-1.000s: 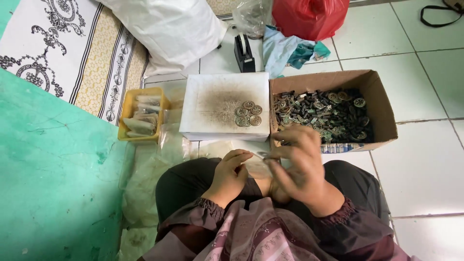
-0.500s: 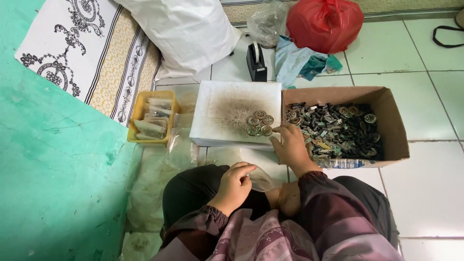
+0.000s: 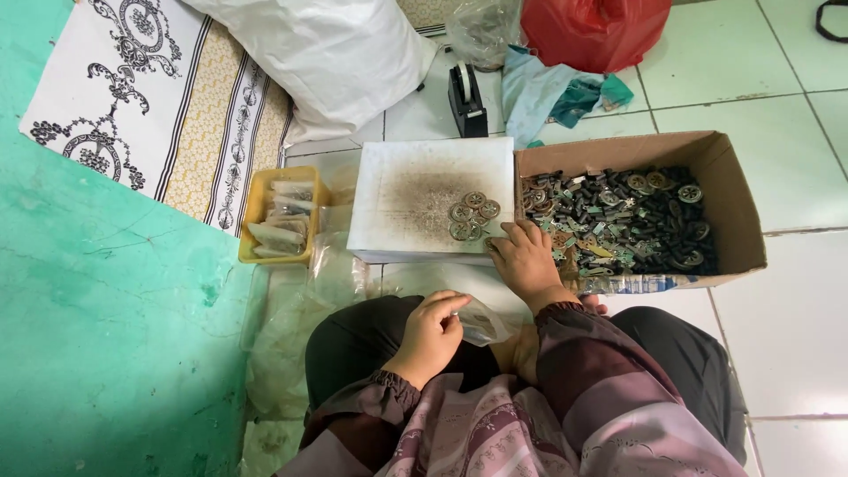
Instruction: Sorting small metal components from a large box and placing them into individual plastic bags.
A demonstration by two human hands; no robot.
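My left hand [image 3: 435,329] rests over my lap and pinches a small clear plastic bag [image 3: 481,322]. My right hand [image 3: 525,261] reaches forward to the near edge of a white box lid [image 3: 397,190], fingers bent down beside a small cluster of round metal gear-like parts [image 3: 470,217]; whether it grips one I cannot tell. Just right of that hand stands an open cardboard box [image 3: 733,190] filled with several dark and metallic small parts [image 3: 618,221].
A yellow tray [image 3: 252,212] holding filled clear bags sits left of the lid. Loose clear plastic bags [image 3: 291,344] lie by my left knee. Behind are a black tape dispenser [image 3: 465,88], a white sack [image 3: 336,53], a red bag [image 3: 592,31] and a patterned mat [image 3: 150,115].
My right hand has moved from my lap forward to the round parts on the white lid. The left hand stays over my lap with the clear bag.
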